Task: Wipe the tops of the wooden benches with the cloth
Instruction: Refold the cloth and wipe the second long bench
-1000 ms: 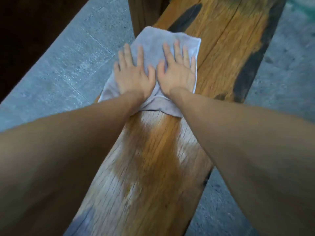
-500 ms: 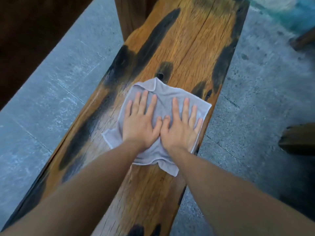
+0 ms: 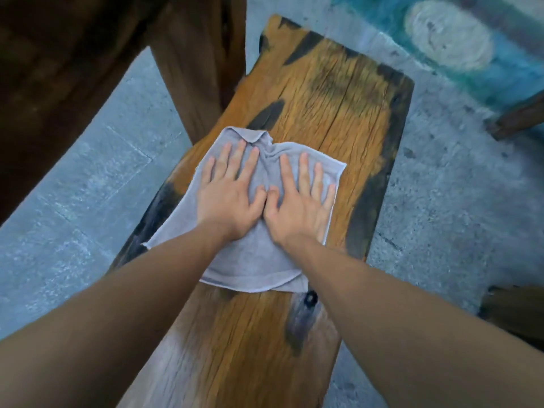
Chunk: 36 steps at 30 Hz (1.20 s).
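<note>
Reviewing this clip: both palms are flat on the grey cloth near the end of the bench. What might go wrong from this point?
The thin grey cloth lies bunched between the left hand and right hand, so it may fold and skip strips. Its left corner already overhangs the worn orange-brown wooden bench, so it could slide off. The cracked, rough grain might snag the fabric or catch the flat fingers.
</note>
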Available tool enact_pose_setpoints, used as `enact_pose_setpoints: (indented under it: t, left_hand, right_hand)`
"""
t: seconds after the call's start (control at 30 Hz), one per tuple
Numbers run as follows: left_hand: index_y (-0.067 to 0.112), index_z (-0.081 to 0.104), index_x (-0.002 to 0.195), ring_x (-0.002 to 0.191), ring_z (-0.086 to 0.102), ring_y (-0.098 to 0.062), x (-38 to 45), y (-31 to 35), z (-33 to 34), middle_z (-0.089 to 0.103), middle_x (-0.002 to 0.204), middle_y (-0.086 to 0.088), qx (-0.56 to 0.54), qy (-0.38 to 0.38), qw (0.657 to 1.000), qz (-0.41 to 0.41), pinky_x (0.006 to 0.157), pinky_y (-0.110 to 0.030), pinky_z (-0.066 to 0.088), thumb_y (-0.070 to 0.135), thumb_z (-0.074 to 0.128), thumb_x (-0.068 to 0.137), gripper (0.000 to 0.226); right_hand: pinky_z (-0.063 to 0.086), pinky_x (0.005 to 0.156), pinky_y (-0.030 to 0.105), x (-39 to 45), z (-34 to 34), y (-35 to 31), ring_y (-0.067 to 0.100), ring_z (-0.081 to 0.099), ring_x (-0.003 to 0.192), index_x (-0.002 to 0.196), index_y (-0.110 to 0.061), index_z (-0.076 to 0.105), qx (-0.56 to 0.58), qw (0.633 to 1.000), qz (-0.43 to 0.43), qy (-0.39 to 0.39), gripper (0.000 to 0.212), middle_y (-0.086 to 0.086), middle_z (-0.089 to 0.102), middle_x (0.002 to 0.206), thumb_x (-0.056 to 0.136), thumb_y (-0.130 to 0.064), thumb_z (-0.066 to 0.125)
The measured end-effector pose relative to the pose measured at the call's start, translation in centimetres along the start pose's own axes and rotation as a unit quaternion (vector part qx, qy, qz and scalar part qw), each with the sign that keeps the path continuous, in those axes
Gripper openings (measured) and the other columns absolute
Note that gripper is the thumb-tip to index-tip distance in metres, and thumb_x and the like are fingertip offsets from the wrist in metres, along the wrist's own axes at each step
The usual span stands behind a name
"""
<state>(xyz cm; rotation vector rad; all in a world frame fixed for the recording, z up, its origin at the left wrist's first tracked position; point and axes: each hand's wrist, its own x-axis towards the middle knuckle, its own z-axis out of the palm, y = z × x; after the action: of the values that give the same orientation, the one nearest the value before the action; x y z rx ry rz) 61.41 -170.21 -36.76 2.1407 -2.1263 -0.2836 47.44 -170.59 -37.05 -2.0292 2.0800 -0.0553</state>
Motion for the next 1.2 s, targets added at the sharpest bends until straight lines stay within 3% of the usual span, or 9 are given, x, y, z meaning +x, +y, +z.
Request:
enact_pose_setpoints:
  t: [0.13, 0.27, 0.37, 0.6, 0.73, 0.87, 1.07, 1.2]
  left_hand:
    - [0.028, 0.010, 0.161, 0.157, 0.001, -0.022, 8.1, 0.2, -0.4, 0.006, 0.169, -0.002, -0.009, 0.013, 0.998, -0.055, 0.126, -0.043, 0.003, 0.057, 0.017, 0.094, 0.073]
    - [0.032, 0.015, 0.160, 0.153, 0.017, -0.029, 13.0, 0.7, -0.3, 0.013, 0.168, -0.003, -0.049, 0.022, 0.987, -0.150, 0.121, -0.047, 0.019, 0.061, 0.024, 0.092, 0.074]
    - [0.032, 0.014, 0.159, 0.151, 0.021, -0.032, 13.6, 0.8, -0.3, 0.015, 0.168, -0.004, -0.053, 0.027, 0.985, -0.159, 0.118, -0.050, 0.026, 0.059, 0.029, 0.096, 0.071]
    - [0.024, 0.010, 0.161, 0.156, 0.002, -0.032, 5.9, 4.1, 0.1, 0.005, 0.168, -0.014, -0.019, -0.004, 0.996, -0.085, 0.125, -0.049, 0.003, 0.062, 0.018, 0.091, 0.080]
    - [0.026, 0.008, 0.161, 0.156, 0.001, -0.029, -3.8, 9.1, 1.3, 0.003, 0.169, -0.011, -0.028, -0.021, 0.998, -0.056, 0.125, -0.048, 0.003, 0.058, 0.018, 0.095, 0.074]
    - [0.030, 0.002, 0.161, 0.156, -0.004, -0.026, -9.9, 11.2, 2.7, -0.003, 0.169, -0.007, -0.002, -0.034, 0.999, -0.028, 0.125, -0.049, 0.005, 0.058, 0.017, 0.099, 0.070]
    - [0.036, 0.005, 0.160, 0.157, -0.003, -0.024, -8.7, 11.0, 2.9, -0.001, 0.170, -0.001, -0.010, -0.021, 0.999, -0.028, 0.126, -0.047, 0.003, 0.060, 0.019, 0.097, 0.069]
    - [0.039, 0.005, 0.159, 0.157, -0.003, -0.023, -5.7, 11.1, 2.3, -0.001, 0.170, 0.002, -0.015, -0.027, 0.999, -0.020, 0.126, -0.046, 0.002, 0.065, 0.020, 0.095, 0.072]
  right_hand:
    - [-0.009, 0.124, 0.054, 9.3, -1.3, -1.0, 0.021, -0.016, 0.156, 0.161, -0.042, 0.001, -0.006, 1.000, -0.026, -0.004, 0.064, -0.006, -0.012, 0.171, 0.102, -0.049, 0.024]
    - [-0.008, 0.124, 0.055, 15.4, -1.9, -1.5, 0.023, -0.010, 0.157, 0.161, -0.041, 0.004, -0.008, 0.999, -0.053, -0.002, 0.064, -0.005, -0.006, 0.171, 0.101, -0.050, 0.022]
    - [-0.008, 0.124, 0.055, 16.4, -2.2, -1.6, 0.024, -0.010, 0.157, 0.162, -0.039, 0.004, -0.004, 0.998, -0.069, -0.007, 0.064, -0.003, -0.005, 0.171, 0.101, -0.051, 0.020]
    - [-0.003, 0.126, 0.048, 7.0, -2.2, 3.0, 0.016, -0.008, 0.157, 0.161, -0.041, 0.003, -0.022, 0.999, -0.041, -0.016, 0.063, -0.007, -0.007, 0.171, 0.102, -0.053, 0.022]
    - [-0.002, 0.126, 0.048, -3.1, -2.3, 7.0, 0.014, -0.011, 0.157, 0.160, -0.042, 0.000, 0.009, 0.999, 0.040, -0.026, 0.061, -0.009, -0.011, 0.170, 0.104, -0.049, 0.022]
    - [0.002, 0.126, 0.051, -10.7, -1.3, 8.9, 0.018, -0.008, 0.157, 0.160, -0.043, 0.007, 0.077, 0.990, 0.117, -0.020, 0.058, -0.011, -0.009, 0.170, 0.106, -0.045, 0.028]
    - [0.000, 0.127, 0.048, -9.1, -0.7, 9.4, 0.029, -0.010, 0.157, 0.162, -0.035, 0.013, 0.113, 0.989, 0.093, 0.011, 0.065, -0.002, -0.009, 0.171, 0.103, -0.038, 0.040]
    - [-0.018, 0.121, 0.033, -5.9, -1.4, 10.4, 0.033, -0.016, 0.156, 0.162, -0.030, 0.013, 0.086, 0.994, 0.061, 0.026, 0.068, 0.004, -0.010, 0.171, 0.102, -0.043, 0.040]
